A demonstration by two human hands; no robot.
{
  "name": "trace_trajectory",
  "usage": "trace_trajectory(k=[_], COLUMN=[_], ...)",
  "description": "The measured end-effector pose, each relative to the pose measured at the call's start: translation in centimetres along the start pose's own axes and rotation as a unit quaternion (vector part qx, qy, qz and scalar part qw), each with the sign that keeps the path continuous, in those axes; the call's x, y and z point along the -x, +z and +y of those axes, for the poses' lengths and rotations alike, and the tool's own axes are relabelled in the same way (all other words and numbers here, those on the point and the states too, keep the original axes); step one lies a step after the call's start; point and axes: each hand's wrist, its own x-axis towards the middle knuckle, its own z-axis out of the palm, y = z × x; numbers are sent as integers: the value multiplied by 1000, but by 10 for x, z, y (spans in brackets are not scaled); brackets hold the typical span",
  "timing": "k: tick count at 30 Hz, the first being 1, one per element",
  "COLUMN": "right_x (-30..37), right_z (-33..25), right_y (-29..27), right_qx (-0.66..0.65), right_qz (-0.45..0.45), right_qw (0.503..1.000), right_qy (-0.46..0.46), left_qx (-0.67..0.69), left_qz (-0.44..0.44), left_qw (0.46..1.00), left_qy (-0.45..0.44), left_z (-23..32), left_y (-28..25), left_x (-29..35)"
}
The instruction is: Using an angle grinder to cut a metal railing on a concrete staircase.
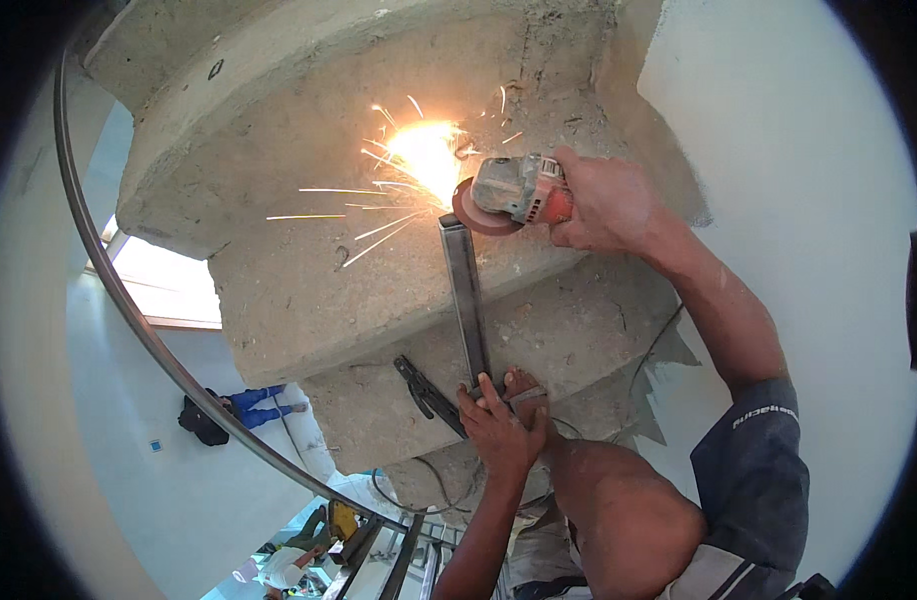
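My right hand [609, 203] is wrapped round the red rear body of an angle grinder [509, 190]. Its reddish-brown disc [478, 210] meets the top end of a dark rectangular metal tube [465, 290], and bright sparks [426, 155] fly up and to the left from there. Fingers of my left hand [501, 425] close on the tube's lower end, beside my sandalled foot [525, 390]. Just left of the tube, a black welding electrode holder [429, 398] lies on the step.
Rough concrete steps [309, 290] curve upward, with a white wall [799, 200] on the right. A curved metal handrail [164, 350] runs along the open left side. Cables [434, 480] trail near my foot. Other people [234, 410] are far below.
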Motion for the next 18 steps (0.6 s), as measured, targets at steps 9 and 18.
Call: trace_trajectory(k=[9, 18], right_x=[-6, -5], right_z=[0, -10], right_y=[-4, -12], right_qx=[1, 19], right_qz=[-14, -20], right_qw=[1000, 999], right_qy=[-8, -23], left_qx=[15, 11], left_qz=[-13, 20], left_qw=[1000, 1000], left_qy=[-20, 3], left_z=[4, 6], left_y=[3, 6], left_x=[0, 2])
